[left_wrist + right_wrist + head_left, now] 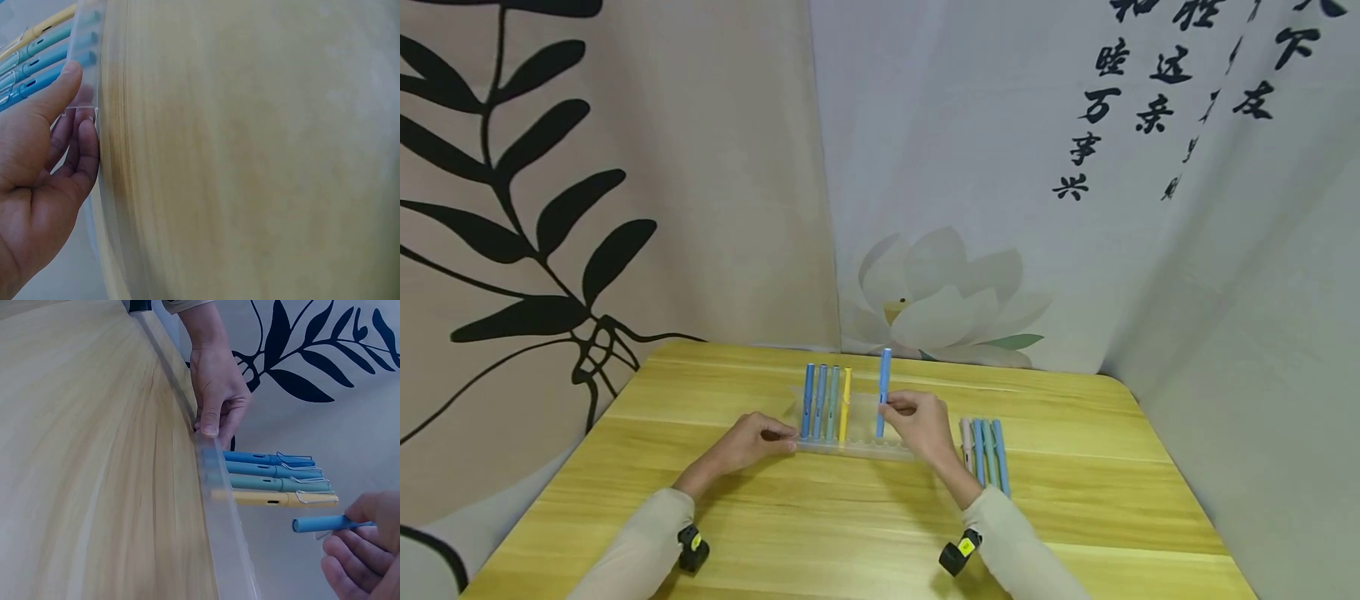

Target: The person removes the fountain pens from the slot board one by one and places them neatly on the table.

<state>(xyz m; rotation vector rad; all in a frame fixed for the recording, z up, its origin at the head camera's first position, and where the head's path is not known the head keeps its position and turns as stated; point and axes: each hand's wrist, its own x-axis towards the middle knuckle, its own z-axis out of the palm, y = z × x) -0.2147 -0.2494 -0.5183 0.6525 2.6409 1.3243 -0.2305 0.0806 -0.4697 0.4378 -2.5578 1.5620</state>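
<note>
A clear plastic pen stand (868,451) sits on the table, with several capped pens upright in its left part: blue ones, a green one and a yellow pen (846,400). My left hand (758,438) pinches the stand's left end, thumb on the front strip in the left wrist view. Between thumb and fingers, my right hand (925,423) holds a light blue pen (885,373) nearly upright over the stand's right half. In the right wrist view the lower end of this pen (315,524) is apart from the stand's front strip, with the yellow pen as its nearest neighbour.
To the right of the stand a row of loose pens lies on the wooden table (820,533), among them a pinkish-grey pen (967,442) and a blue pen (1001,457), partly behind my right forearm. A printed curtain (745,208) hangs along the table's back edge.
</note>
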